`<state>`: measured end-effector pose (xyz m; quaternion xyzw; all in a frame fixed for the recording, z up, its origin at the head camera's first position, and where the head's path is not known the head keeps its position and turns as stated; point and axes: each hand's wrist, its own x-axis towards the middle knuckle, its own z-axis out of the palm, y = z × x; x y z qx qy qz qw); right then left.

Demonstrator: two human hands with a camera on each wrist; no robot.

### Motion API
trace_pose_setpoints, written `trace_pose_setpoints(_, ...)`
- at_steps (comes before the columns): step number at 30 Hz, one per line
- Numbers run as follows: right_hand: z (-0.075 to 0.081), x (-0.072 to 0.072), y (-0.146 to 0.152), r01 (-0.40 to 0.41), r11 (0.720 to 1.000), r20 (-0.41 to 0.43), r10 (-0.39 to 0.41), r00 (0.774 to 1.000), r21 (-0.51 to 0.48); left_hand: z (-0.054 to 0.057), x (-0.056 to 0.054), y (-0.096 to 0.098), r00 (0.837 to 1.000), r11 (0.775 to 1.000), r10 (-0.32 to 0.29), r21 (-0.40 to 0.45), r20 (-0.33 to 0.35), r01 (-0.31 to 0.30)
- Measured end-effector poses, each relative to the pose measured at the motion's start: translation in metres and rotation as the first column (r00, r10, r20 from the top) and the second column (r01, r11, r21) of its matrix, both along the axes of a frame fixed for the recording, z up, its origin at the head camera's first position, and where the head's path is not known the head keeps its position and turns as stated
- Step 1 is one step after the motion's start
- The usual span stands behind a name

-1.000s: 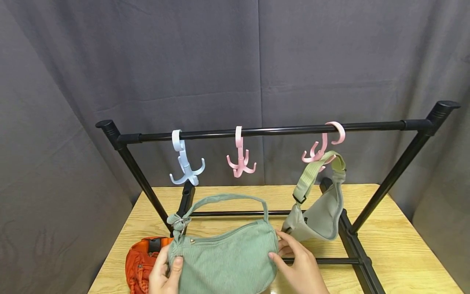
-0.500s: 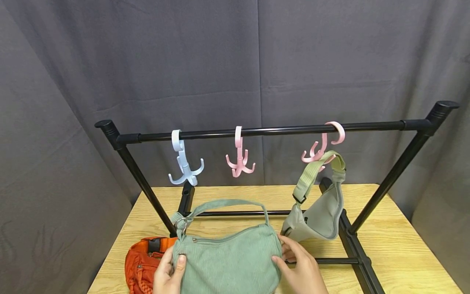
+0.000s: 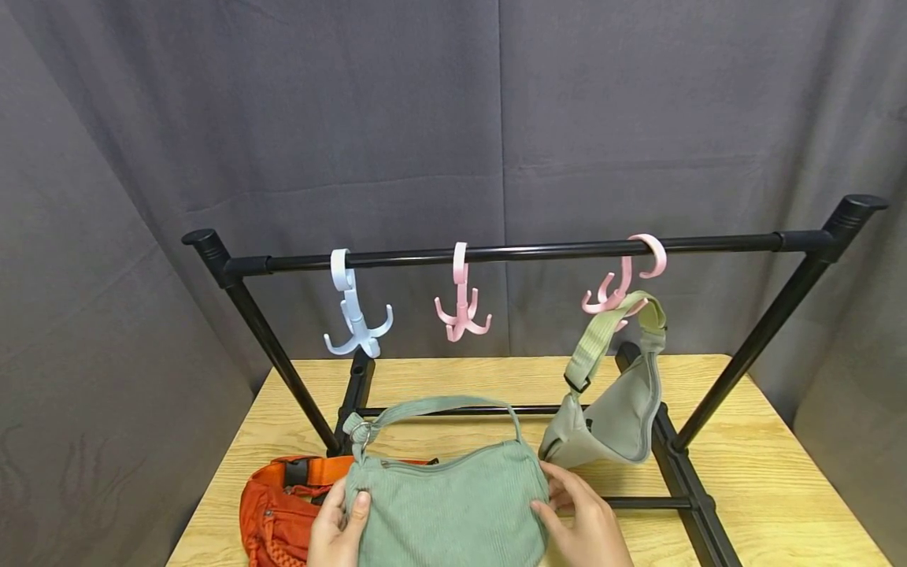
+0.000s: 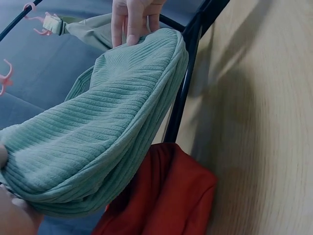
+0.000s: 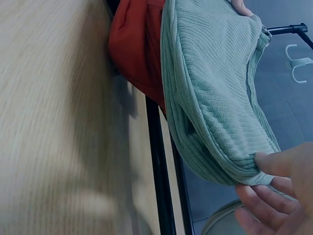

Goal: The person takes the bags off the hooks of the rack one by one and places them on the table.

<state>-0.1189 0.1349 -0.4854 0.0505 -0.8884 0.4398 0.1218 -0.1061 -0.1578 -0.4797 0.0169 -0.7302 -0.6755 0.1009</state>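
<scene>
A green corduroy shoulder bag (image 3: 453, 504) is held up between both hands above the wooden table, its strap (image 3: 439, 403) arching over the top. My left hand (image 3: 338, 529) grips the bag's left end, thumb in front, below the metal ring. At the opposite end my right hand (image 3: 586, 520) pinches the fabric between thumb and fingers, as the right wrist view also shows. Behind and left of the green bag lies an orange waist bag (image 3: 279, 516) with a black buckle, partly hidden. The green bag's lower edge runs out of the head view.
A black rack's top bar (image 3: 538, 252) carries a blue hook hanger (image 3: 360, 323), a pink hook hanger (image 3: 463, 307) and another pink hook hanger (image 3: 616, 295). From the rightmost hangs a pale grey-green bag (image 3: 612, 417) by its strap. Grey curtains (image 3: 453, 118) stand behind.
Both hands have lowered the green bag a little, and its left end has shifted right. More of the orange bag's strap shows behind it. The hangers have hardly moved.
</scene>
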Motion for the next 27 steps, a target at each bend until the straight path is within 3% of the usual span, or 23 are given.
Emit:
trace_pose_setpoints(3, -0.003, 0.0, 0.002, 0.002, 1.0, 0.0, -0.002, 1.0, -0.008, -0.002, -0.002, -0.001, 0.999, 1.0, -0.006, -0.007, 0.031, 0.007)
trace_pose_setpoints(12, -0.009, 0.002, 0.006, 0.02, 0.999, 0.061, -0.018, 0.998, -0.028, -0.008, -0.004, 0.002, 0.999, 0.999, -0.037, 0.009, 0.024, 0.037)
trace_pose_setpoints(27, -0.015, 0.001, 0.013, 0.075, 0.997, 0.116, -0.075, 0.99, 0.004, -0.012, -0.01, 0.007, 0.986, 0.994, -0.097, 0.062, 0.132, 0.09)
